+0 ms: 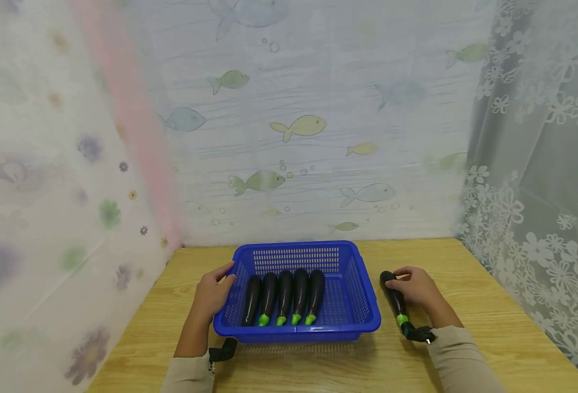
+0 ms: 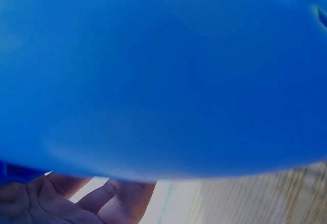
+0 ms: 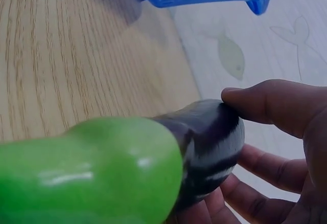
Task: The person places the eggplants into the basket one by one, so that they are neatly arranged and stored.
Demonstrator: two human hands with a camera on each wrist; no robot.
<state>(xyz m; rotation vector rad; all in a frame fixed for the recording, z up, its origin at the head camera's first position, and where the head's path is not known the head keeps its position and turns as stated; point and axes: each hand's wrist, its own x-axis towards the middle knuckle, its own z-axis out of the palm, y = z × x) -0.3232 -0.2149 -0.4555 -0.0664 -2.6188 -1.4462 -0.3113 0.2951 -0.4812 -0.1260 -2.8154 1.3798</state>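
A blue plastic basket (image 1: 296, 329) holds several dark eggplants (image 1: 285, 295) lying side by side, most showing green stem ends toward me. At the basket's left rim, my left hand (image 1: 214, 292) grips the edge with fingers and thumb. The basket's wall (image 2: 168, 81) fills most of the left wrist view and hides part of that hand. To the right of the basket, my right hand (image 1: 416, 286) holds another eggplant (image 1: 395, 299) near its dark end. In the right wrist view its green end (image 3: 102, 168) is close to the camera, with thumb and fingers around the dark body.
A wood-grain table (image 1: 406, 371) lies under everything. Behind it hangs a fish-patterned sheet (image 1: 318, 180). A flowered sheet (image 1: 92, 218) stands at the left and a lace curtain (image 1: 539, 218) at the right. Dark camera mounts sit at both wrists.
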